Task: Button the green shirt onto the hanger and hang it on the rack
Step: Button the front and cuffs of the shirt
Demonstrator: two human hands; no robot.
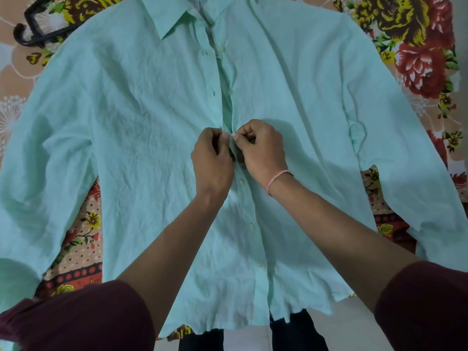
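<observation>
The pale green shirt lies spread flat, front up, collar at the top and sleeves out to both sides. My left hand and my right hand meet at the middle of the placket, each pinching one edge of the front opening. Below my hands the placket is closed with two buttons showing; above them it gapes open. A black hanger lies at the top left, its hook and one arm sticking out from behind the shirt's shoulder. No rack is in view.
The shirt rests on a floral bedsheet in red, yellow and orange. A pale tiled floor shows below the shirt's hem. Dark maroon sleeves cover my upper arms at the bottom corners.
</observation>
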